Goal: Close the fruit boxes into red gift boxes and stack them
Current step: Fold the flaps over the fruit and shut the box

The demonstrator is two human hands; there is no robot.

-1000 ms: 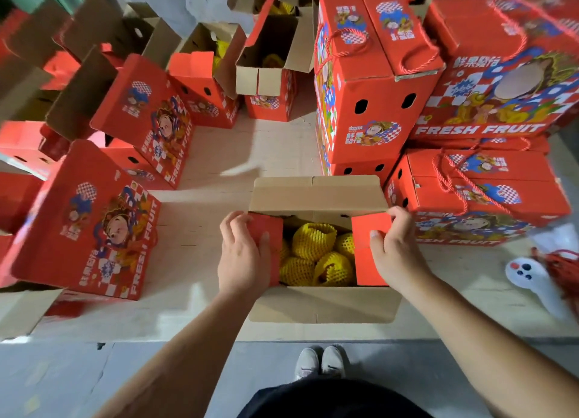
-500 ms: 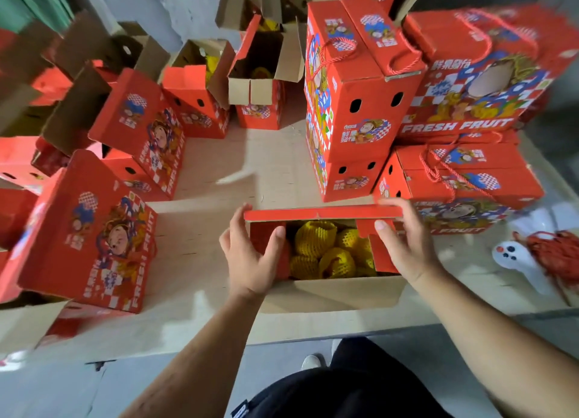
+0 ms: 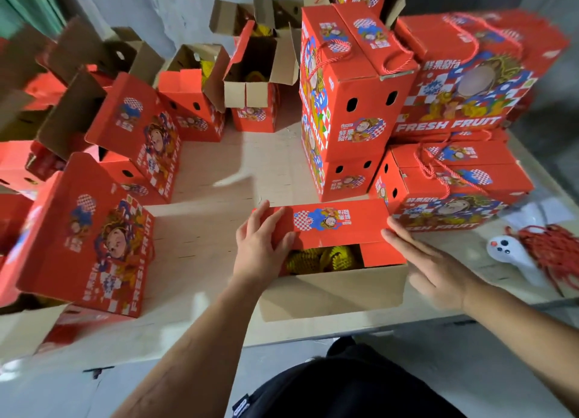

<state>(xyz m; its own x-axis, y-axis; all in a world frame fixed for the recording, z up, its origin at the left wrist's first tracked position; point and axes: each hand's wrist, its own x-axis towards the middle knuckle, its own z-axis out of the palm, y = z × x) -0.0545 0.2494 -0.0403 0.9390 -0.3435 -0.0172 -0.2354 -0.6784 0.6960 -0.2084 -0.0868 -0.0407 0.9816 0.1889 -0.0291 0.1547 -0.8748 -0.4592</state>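
A red gift box (image 3: 332,289) stands at the table's near edge in front of me, its near brown flap hanging open toward me. Its far red printed flap (image 3: 326,223) is folded down over the opening. Yellow net-wrapped fruit (image 3: 316,257) shows in the gap below it. My left hand (image 3: 260,245) lies on the flap's left end, thumb under its edge. My right hand (image 3: 435,267) touches the flap's right end with straight fingers, beside the red side flap (image 3: 380,254). Closed red gift boxes (image 3: 351,104) with rope handles are stacked just behind and to the right.
Several open red boxes (image 3: 94,229) with raised flaps crowd the left and back of the pale table (image 3: 219,179). A white device (image 3: 507,251) and a bundle of red cords (image 3: 551,248) lie at the right. The table's front edge runs just below the box.
The far flap has swung from upright down over the fruit, printed side now up. Both hands left the red side flaps and followed the far flap down.
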